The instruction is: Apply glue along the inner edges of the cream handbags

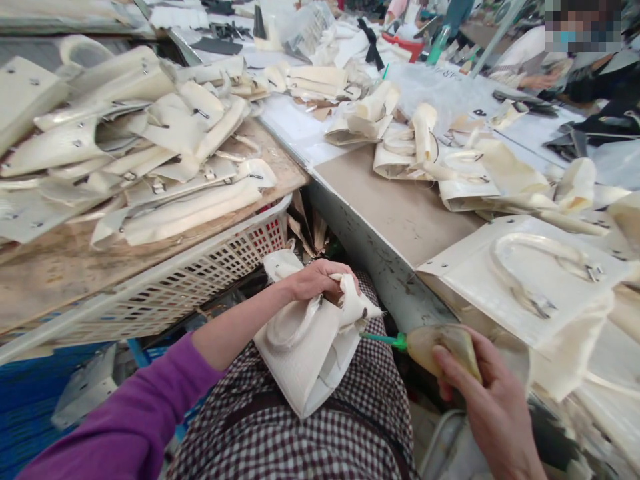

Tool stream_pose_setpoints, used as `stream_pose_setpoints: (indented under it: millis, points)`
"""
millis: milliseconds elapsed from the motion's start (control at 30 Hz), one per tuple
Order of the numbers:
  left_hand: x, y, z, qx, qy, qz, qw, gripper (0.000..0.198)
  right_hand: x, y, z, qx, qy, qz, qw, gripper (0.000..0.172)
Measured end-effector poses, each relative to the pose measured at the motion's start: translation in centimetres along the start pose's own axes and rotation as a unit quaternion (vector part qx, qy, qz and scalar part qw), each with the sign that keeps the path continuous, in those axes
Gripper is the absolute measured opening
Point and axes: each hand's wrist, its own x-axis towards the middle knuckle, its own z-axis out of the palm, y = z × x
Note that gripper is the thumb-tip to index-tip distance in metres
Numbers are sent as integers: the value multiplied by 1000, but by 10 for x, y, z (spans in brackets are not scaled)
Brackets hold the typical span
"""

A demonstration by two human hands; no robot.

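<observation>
My left hand [316, 279] is closed on the top edge of a cream bag [307, 353] that rests on my checked lap. Its looped handle lies flat on the bag's face. My right hand [487, 400] grips a squeeze bottle of glue [440, 347] with a green nozzle. The nozzle tip points left and touches the folded edge of the bag near my left fingers.
A wooden board [65, 267] at left carries a heap of cream bag pieces over a white and red plastic basket [200, 273]. The grey worktable [400, 213] at right holds more cream bags. Another person sits at the far right corner.
</observation>
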Motion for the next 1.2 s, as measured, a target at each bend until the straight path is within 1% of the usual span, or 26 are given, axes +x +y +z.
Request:
stream_pose_setpoints:
  millis: [133,233,300,367,433,600,667,733,800,867,933,1033,1100,1200]
  points:
    - [2,-2,1,-3,-2,-4,1000,20,-8,9,-4,-17,-25,2,1000,59]
    - [4,-2,1,-4,-4,-5,1000,18,-18,18,-7,-1,-51,7,999,56]
    - [4,-2,1,-4,-5,-4,1000,18,-22,24,-10,2,-59,15,998,54]
    - [5,-2,1,-4,-5,-4,1000,17,-22,30,-13,0,-62,8,998,53]
    - [5,-2,2,-4,-6,-4,1000,17,-16,37,-17,-6,-52,-14,999,53]
    - [5,-2,3,-2,-7,-4,1000,17,5,51,-21,-33,0,-71,997,64]
    - [5,-3,3,-2,-5,-2,1000,18,5,53,-21,-38,11,-89,995,64]
    - [5,-3,2,-5,-2,1,1000,17,-1,52,-20,-35,-2,-97,995,61]
    - [5,-3,2,-9,0,3,1000,17,-12,48,-18,-21,-37,-83,996,57]
    - [5,-3,2,-12,1,2,1000,17,-23,43,-15,0,-63,-53,997,54]
    - [6,-3,3,-15,1,1,1000,18,-29,40,-12,16,-60,-30,998,53]
    - [6,-2,4,-15,6,3,1000,16,-30,42,-11,16,-36,-31,999,52]
    - [6,-2,5,-15,8,3,1000,16,-28,44,-12,14,-46,-36,998,53]
    - [6,-2,5,-13,7,3,1000,16,-29,41,-10,23,-73,-20,997,52]
